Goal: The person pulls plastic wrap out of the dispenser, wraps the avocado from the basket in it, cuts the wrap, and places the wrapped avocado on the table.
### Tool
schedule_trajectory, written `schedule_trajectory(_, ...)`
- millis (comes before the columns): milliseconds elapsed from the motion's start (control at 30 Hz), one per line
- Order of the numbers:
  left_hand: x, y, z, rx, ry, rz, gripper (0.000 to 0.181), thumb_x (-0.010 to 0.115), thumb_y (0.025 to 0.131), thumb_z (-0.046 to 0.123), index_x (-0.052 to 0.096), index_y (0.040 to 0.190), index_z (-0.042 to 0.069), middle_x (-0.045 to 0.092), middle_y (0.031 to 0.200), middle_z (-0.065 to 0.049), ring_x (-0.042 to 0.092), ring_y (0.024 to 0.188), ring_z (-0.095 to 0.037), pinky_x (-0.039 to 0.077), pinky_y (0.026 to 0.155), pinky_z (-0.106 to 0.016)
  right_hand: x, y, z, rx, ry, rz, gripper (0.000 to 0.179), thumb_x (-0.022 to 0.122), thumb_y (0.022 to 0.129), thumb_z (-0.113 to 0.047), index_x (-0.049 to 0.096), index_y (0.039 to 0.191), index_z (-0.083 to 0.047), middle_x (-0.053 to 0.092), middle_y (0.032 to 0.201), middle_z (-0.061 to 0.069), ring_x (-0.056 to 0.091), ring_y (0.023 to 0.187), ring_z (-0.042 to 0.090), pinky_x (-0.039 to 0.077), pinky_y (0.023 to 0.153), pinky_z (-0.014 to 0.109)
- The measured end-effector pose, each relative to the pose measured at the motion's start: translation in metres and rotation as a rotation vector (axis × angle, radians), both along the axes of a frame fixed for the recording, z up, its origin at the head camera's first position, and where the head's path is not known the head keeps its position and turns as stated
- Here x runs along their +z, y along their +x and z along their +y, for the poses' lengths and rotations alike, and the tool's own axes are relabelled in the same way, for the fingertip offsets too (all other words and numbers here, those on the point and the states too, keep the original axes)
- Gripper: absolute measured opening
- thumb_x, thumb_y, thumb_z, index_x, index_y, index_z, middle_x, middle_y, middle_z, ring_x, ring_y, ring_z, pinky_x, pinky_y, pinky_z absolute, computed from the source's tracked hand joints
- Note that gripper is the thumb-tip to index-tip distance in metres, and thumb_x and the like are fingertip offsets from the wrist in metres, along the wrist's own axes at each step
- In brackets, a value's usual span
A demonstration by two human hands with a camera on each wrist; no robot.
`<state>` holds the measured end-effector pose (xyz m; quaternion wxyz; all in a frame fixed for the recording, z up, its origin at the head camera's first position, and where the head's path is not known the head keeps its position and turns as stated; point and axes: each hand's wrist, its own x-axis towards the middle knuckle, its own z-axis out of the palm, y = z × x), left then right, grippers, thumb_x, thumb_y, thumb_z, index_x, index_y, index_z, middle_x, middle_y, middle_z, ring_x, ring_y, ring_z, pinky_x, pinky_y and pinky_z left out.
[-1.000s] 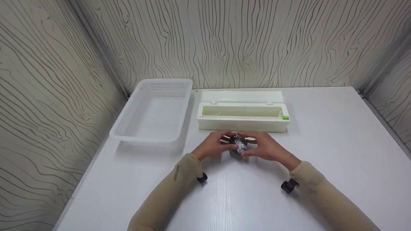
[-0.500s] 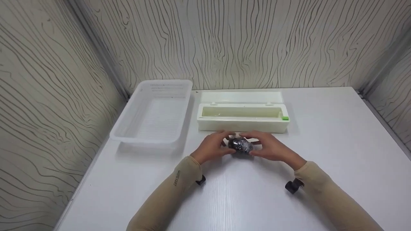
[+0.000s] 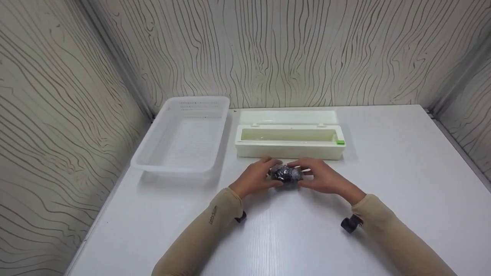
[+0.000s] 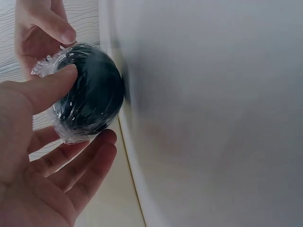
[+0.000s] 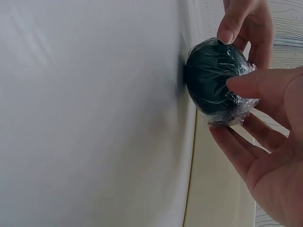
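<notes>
A dark, rounded ball-like thing point(image 3: 285, 174) wrapped in clear cling film sits low over the white table, between both hands. What lies under the film is too covered to name. My left hand point(image 3: 254, 177) holds its left side, thumb point(image 4: 61, 82) on the near face and fingertips at the far side. From the right, my right hand point(image 3: 321, 177) holds it likewise, its thumb point(image 5: 244, 85) pressing the film. Bunched, crinkled film point(image 4: 45, 66) gathers at the upper side, while the smooth dark face point(image 5: 208, 78) shows toward the table.
Just behind the hands stands a long white cling film dispenser point(image 3: 289, 151), its lid point(image 3: 287, 117) folded back and a green slider point(image 3: 340, 142) at its right end. A white plastic basket point(image 3: 172, 168) stands at the left. Patterned walls point(image 3: 268, 50) border the white table point(image 3: 268, 237).
The hands have moved slightly apart, and the wrapped ball has been turned between them, so more of its dark surface shows. Dispenser and basket stay in place.
</notes>
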<state>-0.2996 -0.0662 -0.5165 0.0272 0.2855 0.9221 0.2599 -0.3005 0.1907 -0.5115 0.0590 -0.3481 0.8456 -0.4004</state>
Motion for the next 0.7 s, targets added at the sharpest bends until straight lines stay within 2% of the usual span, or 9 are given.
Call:
schedule_trajectory(167,0.0,0.0,0.0,-0.01,-0.015,0.008,0.056,0.081,0.091,0.036,0.061,0.138,0.014,0.06,0.122,-0.003,0.065,0.095,-0.014,0.055,0.081,-0.024,0.0,0.002,-0.005,-0.027,0.042,0.054,0.057,0.086,0.083,-0.011,0.064,0.136,-0.008,0.067,0.133,0.013,0.064,0.121,0.034,0.059,0.099,0.048)
schedule_trajectory(333,-0.001,0.001,0.0,-0.011,0.0,0.013,0.055,0.082,0.09,0.037,0.062,0.136,0.013,0.06,0.12,-0.004,0.064,0.095,-0.015,0.055,0.082,-0.025,-0.001,0.005,-0.01,-0.071,0.091,0.126,0.055,0.085,0.082,-0.005,0.064,0.133,-0.008,0.068,0.132,0.013,0.065,0.119,0.034,0.06,0.096,0.049)
schedule_trajectory(500,-0.003,0.002,0.0,-0.006,0.006,0.02,0.055,0.082,0.089,0.038,0.062,0.133,0.013,0.06,0.12,-0.003,0.064,0.093,-0.014,0.055,0.08,-0.025,-0.001,0.005,-0.012,-0.082,0.089,0.146,0.054,0.084,0.081,-0.001,0.065,0.131,-0.008,0.069,0.129,0.012,0.066,0.118,0.033,0.06,0.095,0.049)
schedule_trajectory(700,0.0,0.003,-0.001,0.018,-0.052,0.028,0.064,0.081,0.09,0.043,0.056,0.142,0.016,0.062,0.129,-0.003,0.069,0.106,-0.022,0.058,0.092,-0.034,-0.002,0.005,-0.015,-0.096,0.103,0.174,0.054,0.087,0.082,-0.009,0.065,0.131,-0.01,0.07,0.128,0.009,0.066,0.118,0.031,0.057,0.098,0.051)
